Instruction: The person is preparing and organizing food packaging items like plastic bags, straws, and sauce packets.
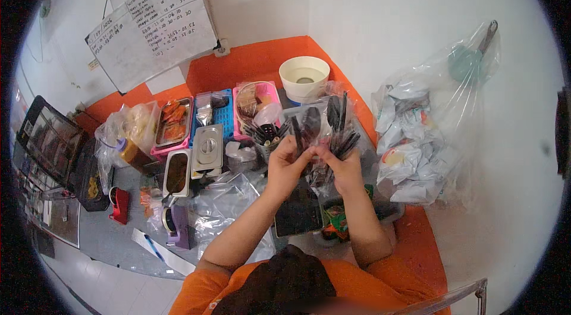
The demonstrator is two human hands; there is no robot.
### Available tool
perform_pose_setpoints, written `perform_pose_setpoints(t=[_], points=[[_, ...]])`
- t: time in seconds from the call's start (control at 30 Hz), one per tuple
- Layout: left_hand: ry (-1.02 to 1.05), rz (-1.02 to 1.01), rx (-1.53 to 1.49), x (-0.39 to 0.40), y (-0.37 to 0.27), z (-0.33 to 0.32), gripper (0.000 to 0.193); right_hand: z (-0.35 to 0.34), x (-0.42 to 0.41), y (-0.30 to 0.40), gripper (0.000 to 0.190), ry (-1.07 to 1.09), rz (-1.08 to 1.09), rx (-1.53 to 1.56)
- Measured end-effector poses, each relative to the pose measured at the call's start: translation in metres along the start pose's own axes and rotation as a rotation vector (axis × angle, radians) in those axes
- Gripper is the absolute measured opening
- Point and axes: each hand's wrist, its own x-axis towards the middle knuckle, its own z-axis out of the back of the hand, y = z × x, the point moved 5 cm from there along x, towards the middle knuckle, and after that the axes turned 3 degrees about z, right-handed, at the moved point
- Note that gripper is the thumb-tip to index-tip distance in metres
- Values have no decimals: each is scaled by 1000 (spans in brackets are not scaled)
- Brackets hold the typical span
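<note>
Both hands are raised close together over the counter. My left hand [287, 163] grips the left side of a clear plastic bag of black plastic cutlery [337, 114], its thumb pointing inward. On the other side my right hand [345, 167] holds the same bag, and the two thumbs nearly meet. Dark utensil ends stick up above the fingers, and others lie beside the right hand. Behind the hands is a cream plastic bowl [305, 69]. Left of them a container of utensils [267, 136] stands near a pink basket [274, 92]. Below the wrists lies a dark tablet-like object [299, 212].
A lidded steel pan [208, 145] and a pan of dark sauce [177, 172] stand left. Nearer are clear plastic bags [227, 208], a purple tape dispenser [179, 228] and a red one [119, 205]. A large bag of white packets [410, 150] hangs right.
</note>
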Motion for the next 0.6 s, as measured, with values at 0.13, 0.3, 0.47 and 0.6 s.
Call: perform_pose_setpoints(t=[0.13, 0.3, 0.47, 0.6], points=[[18, -161, 190, 0, -8, -12, 8, 5, 3, -4, 27, -52, 45, -7], [162, -339, 733, -5, -1, -34, 40, 11, 12, 15, 26, -25, 109, -39], [30, -268, 931, -20, 4, -27, 70, 43, 26, 9, 34, -152, 361, -834], [16, -329, 906, -48, -24, 14, 54, 70, 25, -32, 41, 152, 70, -1593]])
